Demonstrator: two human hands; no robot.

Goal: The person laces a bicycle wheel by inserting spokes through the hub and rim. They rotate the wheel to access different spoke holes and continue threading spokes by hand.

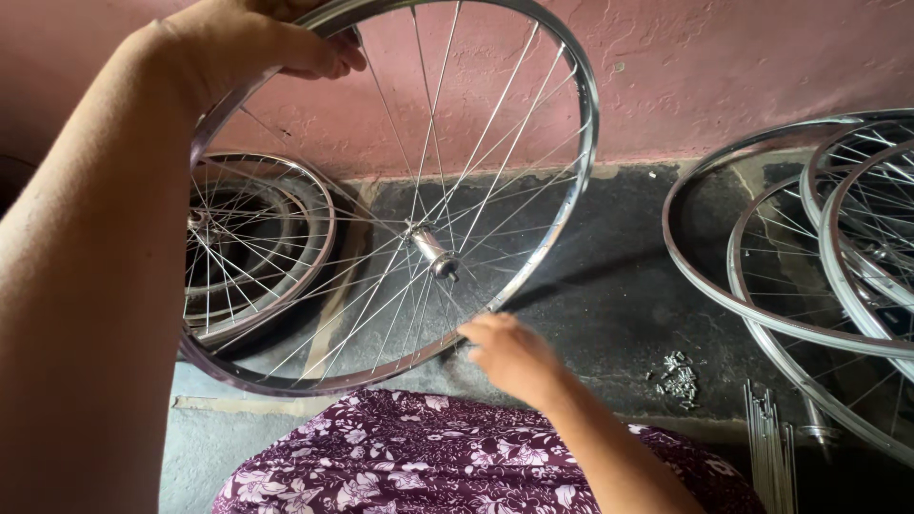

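Chrome spoked wheel point(433, 249) upright | left hand point(249, 43) fingers clamped on rim | right hand point(509, 354) fingers together at spokes

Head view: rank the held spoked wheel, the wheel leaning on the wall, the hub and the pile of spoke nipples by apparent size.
1. Held spoked wheel, though nearness to the camera inflates it.
2. Wheel leaning on the wall, possibly the same true size.
3. Pile of spoke nipples.
4. Hub, close to the pile.

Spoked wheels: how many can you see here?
At least 5: one held wheel gripped by the left hand; one leaning wheel at the wall; about three overlapping wheels lying right. Others may be hidden.
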